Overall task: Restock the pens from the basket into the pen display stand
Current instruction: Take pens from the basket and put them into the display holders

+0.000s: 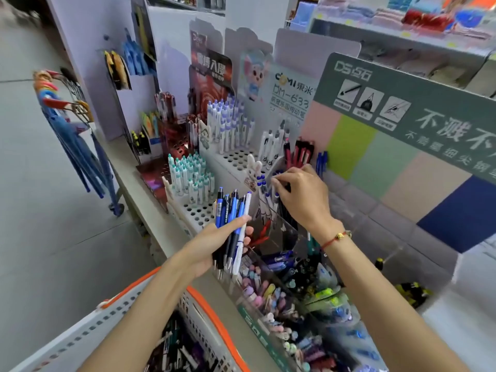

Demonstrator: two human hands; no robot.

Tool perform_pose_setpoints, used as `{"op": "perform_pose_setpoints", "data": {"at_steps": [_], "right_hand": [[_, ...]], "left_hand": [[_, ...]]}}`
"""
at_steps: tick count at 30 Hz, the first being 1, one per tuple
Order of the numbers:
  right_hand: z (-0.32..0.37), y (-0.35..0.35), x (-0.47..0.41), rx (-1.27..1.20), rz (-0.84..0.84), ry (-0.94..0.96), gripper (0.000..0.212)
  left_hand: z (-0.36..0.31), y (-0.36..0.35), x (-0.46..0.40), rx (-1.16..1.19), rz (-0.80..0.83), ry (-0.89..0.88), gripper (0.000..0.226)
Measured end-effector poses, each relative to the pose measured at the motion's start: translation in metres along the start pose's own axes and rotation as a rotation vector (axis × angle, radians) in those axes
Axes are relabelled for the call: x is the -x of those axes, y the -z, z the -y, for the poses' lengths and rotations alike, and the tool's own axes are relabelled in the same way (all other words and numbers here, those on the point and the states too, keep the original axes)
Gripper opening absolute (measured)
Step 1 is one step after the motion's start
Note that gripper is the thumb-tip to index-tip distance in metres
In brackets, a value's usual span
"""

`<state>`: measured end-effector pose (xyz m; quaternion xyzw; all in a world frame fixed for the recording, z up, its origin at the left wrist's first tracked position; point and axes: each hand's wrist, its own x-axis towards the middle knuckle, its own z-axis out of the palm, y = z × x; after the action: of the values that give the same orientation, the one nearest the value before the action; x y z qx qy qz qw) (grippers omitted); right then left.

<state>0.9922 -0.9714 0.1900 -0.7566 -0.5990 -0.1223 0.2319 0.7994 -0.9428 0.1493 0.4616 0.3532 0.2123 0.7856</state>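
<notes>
Orange-rimmed and white, the basket sits at lower left with loose pens lying in it, and just above it the left hand has its fingers curled round a bundle of pens, mostly blue and black with one white, tips down. To the right, the right hand, a red cord at its wrist, reaches into the pen display stand on the counter, its fingers pinched together on a dark pen among the upright ones.
</notes>
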Motion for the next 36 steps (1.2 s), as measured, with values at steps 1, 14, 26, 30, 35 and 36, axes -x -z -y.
{"op": "perform_pose_setpoints", "data": {"at_steps": [1,14,26,30,35,36], "right_hand": [[0.002,0.004,-0.003,-0.003,0.096,0.001,0.035],[0.020,0.019,0.013,-0.759,0.132,-0.262,0.016],[0.005,0.035,0.007,-0.608,-0.665,-0.095,0.017],[0.008,0.020,0.010,-0.469,-0.612,0.013,0.015],[0.001,0.001,0.006,-0.236,-0.330,0.032,0.009],[-0.001,-0.003,0.006,-0.170,-0.279,0.045,0.009]], "left_hand": [[-0.001,0.001,0.001,-0.011,0.011,-0.009,0.033],[-0.007,-0.020,-0.004,0.096,0.013,0.008,0.033],[-0.007,-0.016,-0.012,0.220,-0.049,0.065,0.018],[-0.004,-0.014,-0.010,0.205,-0.076,0.061,0.015],[-0.002,-0.009,-0.005,0.211,-0.028,0.032,0.012],[-0.003,-0.009,-0.004,0.199,-0.008,0.023,0.013]]}}
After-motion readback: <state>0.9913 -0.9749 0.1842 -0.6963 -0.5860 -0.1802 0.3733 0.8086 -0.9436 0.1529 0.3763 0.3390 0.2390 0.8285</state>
